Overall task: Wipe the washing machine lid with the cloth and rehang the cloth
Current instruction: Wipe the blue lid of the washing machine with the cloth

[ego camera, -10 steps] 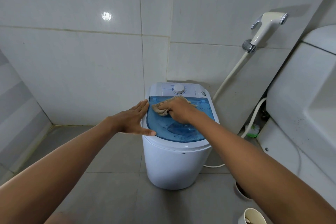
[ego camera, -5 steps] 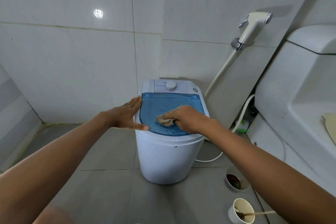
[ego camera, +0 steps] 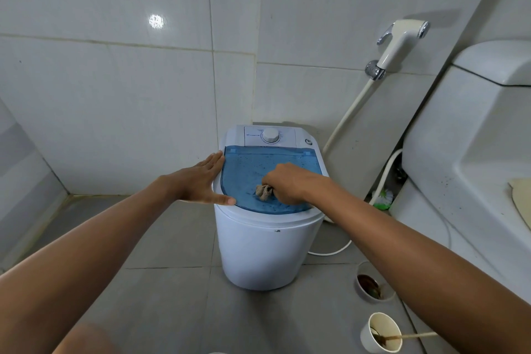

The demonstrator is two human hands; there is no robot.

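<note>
Grey-white wall tiles (ego camera: 115, 95) meet in a corner, grey floor tiles (ego camera: 172, 238) below. Left forearm reaches in from the lower left. Left hand (ego camera: 201, 181) lies flat and open, fingers together along the left rim of the washing machine (ego camera: 264, 253), thumb tip on the front-left edge of the lid; it holds nothing. Machine is small, white, round-bodied, standing on the floor near the corner. Its lid (ego camera: 250, 169) is translucent blue, closed, speckled with droplets. Behind the lid, a white control panel with one round dial (ego camera: 270, 135).

Right hand (ego camera: 290, 184) is curled into a fist around a bunched tan cloth (ego camera: 263, 191), pressing it onto the front-centre of the lid; only a wad of cloth shows at the knuckles. Right forearm crosses from the lower right.

Right of the machine, a cream bidet sprayer (ego camera: 399, 46) hangs on the wall, its hose (ego camera: 350, 112) trailing down behind the machine. A white cable (ego camera: 330, 253) loops on the floor. A green-and-white brush (ego camera: 383, 197) sits by the toilet base. Toilet tank (ego camera: 474, 123) fills the right edge. Two cups (ego camera: 382, 333) stand on the floor at lower right, the nearer one holding a stick.
</note>
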